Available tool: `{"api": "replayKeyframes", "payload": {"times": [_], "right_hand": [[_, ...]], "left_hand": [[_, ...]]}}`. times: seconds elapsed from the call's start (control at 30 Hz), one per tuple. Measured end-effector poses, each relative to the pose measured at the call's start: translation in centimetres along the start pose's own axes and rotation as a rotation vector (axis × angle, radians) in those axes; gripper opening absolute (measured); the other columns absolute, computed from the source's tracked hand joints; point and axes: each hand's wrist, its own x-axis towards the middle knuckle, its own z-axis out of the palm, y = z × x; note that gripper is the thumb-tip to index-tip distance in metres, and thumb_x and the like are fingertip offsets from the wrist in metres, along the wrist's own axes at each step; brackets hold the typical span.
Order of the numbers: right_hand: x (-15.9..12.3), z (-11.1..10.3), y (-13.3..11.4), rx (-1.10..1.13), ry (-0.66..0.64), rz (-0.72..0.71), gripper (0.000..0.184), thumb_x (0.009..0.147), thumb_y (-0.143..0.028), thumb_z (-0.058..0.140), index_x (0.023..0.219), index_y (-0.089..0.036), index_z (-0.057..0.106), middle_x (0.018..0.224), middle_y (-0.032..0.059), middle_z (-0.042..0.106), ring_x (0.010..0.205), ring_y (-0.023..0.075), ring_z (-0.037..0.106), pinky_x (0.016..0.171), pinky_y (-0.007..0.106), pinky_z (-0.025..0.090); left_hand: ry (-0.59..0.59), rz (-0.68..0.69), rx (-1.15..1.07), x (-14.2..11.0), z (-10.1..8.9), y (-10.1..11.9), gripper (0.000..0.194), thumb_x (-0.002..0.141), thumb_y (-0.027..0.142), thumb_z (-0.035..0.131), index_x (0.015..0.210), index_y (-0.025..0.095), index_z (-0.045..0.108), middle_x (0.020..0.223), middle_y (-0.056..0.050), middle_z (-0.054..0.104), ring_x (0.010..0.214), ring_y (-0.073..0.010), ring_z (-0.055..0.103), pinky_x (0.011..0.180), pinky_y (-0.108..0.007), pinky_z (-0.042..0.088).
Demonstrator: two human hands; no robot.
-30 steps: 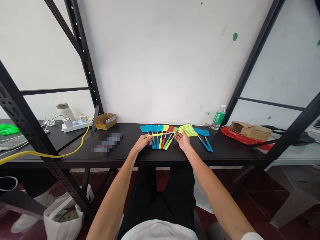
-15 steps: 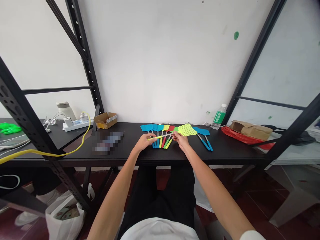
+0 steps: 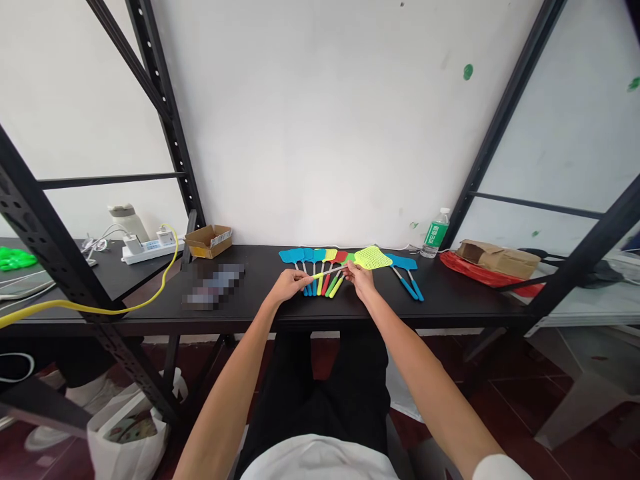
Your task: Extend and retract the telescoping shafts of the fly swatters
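A yellow fly swatter point(image 3: 373, 258) is held above the black table, its perforated head to the right and its handle to the left. My left hand point(image 3: 290, 284) is closed around the yellow grip. My right hand point(image 3: 359, 279) pinches the metal shaft just below the head. Under and behind it several more swatters lie in a fanned row: blue ones point(image 3: 291, 256) at the left, then yellow, a red one point(image 3: 341, 257) and green. To the right, two blue swatters point(image 3: 404, 263) lie with their handles slanting toward me.
A small cardboard box point(image 3: 209, 241) and a pixelated object point(image 3: 215, 287) are on the table's left. At the right stand a water bottle point(image 3: 435, 233) and a brown paper package point(image 3: 500, 259) on red plastic. A yellow cable point(image 3: 167, 267) crosses at the left beside black shelf posts.
The yellow swatter's handle end has dipped, so it now slants down toward my left hand. Both hands keep hold of it and have barely moved.
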Motion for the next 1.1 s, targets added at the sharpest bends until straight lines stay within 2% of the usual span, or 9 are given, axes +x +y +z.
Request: {"api": "replayKeyframes", "payload": {"times": [0.13, 0.23, 0.4, 0.53, 0.8, 0.97, 1.1], "right_hand": [[0.0, 0.1, 0.1, 0.008, 0.021, -0.004, 0.022, 0.075, -0.027, 0.084, 0.067, -0.014, 0.068, 0.061, 0.0051, 0.07, 0.05, 0.009, 0.061, 0.048, 0.017, 0.05], [0.0, 0.0, 0.0, 0.043, 0.034, 0.0, 0.022, 0.076, -0.027, 0.083, 0.068, -0.015, 0.067, 0.061, 0.004, 0.07, 0.051, 0.0092, 0.062, 0.049, 0.017, 0.05], [-0.1, -0.2, -0.4, 0.127, 0.066, -0.003, 0.018, 0.079, -0.026, 0.08, 0.07, -0.017, 0.067, 0.065, 0.0028, 0.071, 0.055, 0.0098, 0.064, 0.051, 0.018, 0.053], [-0.1, -0.2, -0.5, 0.122, 0.057, 0.003, 0.018, 0.079, -0.024, 0.08, 0.069, -0.017, 0.066, 0.065, 0.0034, 0.071, 0.055, 0.0101, 0.064, 0.052, 0.018, 0.052], [0.0, -0.2, -0.3, 0.113, 0.067, -0.002, 0.018, 0.08, -0.023, 0.08, 0.069, -0.016, 0.066, 0.064, 0.0033, 0.071, 0.053, 0.0092, 0.063, 0.051, 0.017, 0.053], [0.0, -0.2, -0.2, 0.107, 0.074, -0.021, 0.021, 0.077, -0.027, 0.083, 0.07, -0.018, 0.066, 0.062, 0.0027, 0.07, 0.052, 0.01, 0.064, 0.05, 0.018, 0.055], [0.1, -0.2, -0.2, 0.123, 0.075, -0.014, 0.019, 0.079, -0.025, 0.081, 0.069, -0.017, 0.067, 0.062, 0.003, 0.07, 0.052, 0.0088, 0.063, 0.05, 0.016, 0.053]], "left_hand": [[0.096, -0.01, -0.024, 0.0, 0.1, 0.0, 0.045, 0.078, 0.06, 0.067, 0.081, 0.015, 0.075, 0.064, -0.004, 0.064, 0.059, -0.0168, 0.057, 0.057, -0.027, 0.042], [0.125, -0.004, -0.004, -0.2, 0.0, 0.4, 0.046, 0.079, 0.06, 0.066, 0.084, 0.015, 0.075, 0.065, -0.003, 0.064, 0.058, -0.0161, 0.056, 0.057, -0.026, 0.041], [0.118, -0.069, -0.036, -0.6, -0.1, 1.2, 0.057, 0.09, 0.066, 0.048, 0.072, 0.016, 0.069, 0.049, 0.0, 0.051, 0.047, -0.0131, 0.045, 0.053, -0.026, 0.038], [0.099, -0.084, -0.093, -0.4, -0.1, 0.7, 0.064, 0.092, 0.068, 0.039, 0.063, 0.016, 0.064, 0.046, -0.001, 0.049, 0.048, -0.0136, 0.047, 0.055, -0.026, 0.041], [0.129, -0.009, -0.063, -0.1, -0.3, 0.0, 0.049, 0.088, 0.06, 0.052, 0.071, 0.016, 0.067, 0.062, -0.003, 0.062, 0.053, -0.0128, 0.047, 0.053, -0.025, 0.038], [0.168, 0.0, -0.068, -0.3, -0.4, 0.2, 0.039, 0.084, 0.054, 0.062, 0.077, 0.016, 0.068, 0.069, -0.005, 0.066, 0.064, -0.0175, 0.058, 0.063, -0.028, 0.045], [0.185, -0.006, -0.102, -0.3, -0.4, 0.2, 0.038, 0.081, 0.053, 0.066, 0.084, 0.016, 0.071, 0.074, -0.006, 0.068, 0.071, -0.0205, 0.063, 0.067, -0.03, 0.047]]}}
